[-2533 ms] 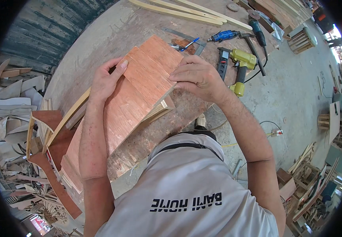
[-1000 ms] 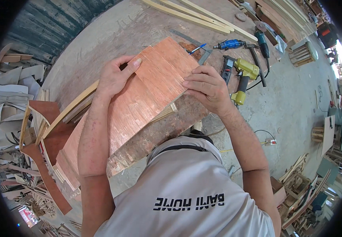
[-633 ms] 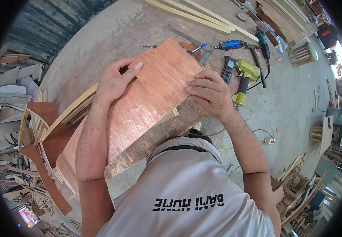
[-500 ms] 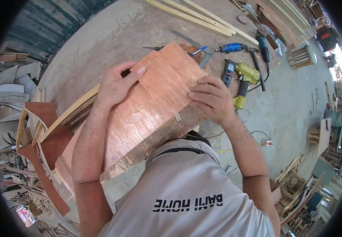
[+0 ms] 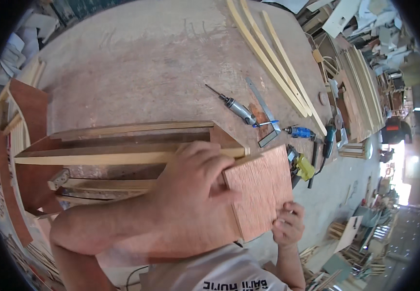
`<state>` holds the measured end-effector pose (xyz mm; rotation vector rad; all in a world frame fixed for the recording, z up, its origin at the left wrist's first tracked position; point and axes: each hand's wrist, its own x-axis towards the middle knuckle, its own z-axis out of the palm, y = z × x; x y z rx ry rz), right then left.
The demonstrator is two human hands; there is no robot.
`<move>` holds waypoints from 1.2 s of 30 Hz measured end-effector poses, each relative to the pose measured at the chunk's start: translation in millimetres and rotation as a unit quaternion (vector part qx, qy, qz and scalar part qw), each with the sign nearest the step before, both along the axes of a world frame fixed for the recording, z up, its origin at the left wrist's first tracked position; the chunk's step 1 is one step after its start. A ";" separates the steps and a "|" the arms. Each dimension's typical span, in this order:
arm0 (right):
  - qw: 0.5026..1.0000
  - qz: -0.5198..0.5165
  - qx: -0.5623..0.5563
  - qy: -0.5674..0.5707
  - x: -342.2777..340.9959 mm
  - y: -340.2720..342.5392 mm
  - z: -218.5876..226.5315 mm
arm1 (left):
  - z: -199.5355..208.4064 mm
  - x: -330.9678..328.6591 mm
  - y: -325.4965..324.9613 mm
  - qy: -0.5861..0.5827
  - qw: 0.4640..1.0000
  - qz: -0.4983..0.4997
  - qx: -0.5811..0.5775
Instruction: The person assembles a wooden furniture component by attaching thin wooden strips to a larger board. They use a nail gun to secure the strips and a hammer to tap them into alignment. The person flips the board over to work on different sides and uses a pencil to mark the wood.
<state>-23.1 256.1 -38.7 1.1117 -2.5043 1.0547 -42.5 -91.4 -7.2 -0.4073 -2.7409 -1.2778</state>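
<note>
Plywood panel (image 5: 261,189) | partly hidden behind left forearm (image 5: 113,220) | left hand (image 5: 193,177) blurred, cannot tell grip | right hand (image 5: 289,224) pinching panel's edge

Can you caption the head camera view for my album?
Right hand holding a reddish board, blurred left hand in front of a wooden frame.

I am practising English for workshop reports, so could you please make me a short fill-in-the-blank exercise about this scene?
1. The hand on the right edge of the board is the person's ____ hand.
2. The pen by the metal square is ____ in colour.
3. The long curved strips right of the square number ____.

Missing words: right; blue; three.
</note>
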 end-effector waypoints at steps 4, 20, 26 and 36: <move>0.998 0.005 -0.021 -0.065 3.9 -1.7 3.4 | 2.4 3.4 -2.1 -0.004 1.000 0.011 0.011; 0.991 0.046 -0.053 -0.113 0.3 6.0 -1.0 | -0.2 -3.2 -5.8 -0.047 0.997 0.028 0.048; 0.990 0.048 -0.050 -0.119 3.2 12.8 -2.2 | 2.8 -7.0 -7.7 -0.062 0.996 0.023 0.056; 0.992 0.060 -0.057 -0.091 -6.2 7.9 -3.6 | 6.3 -6.0 -3.2 -0.055 0.998 0.028 0.022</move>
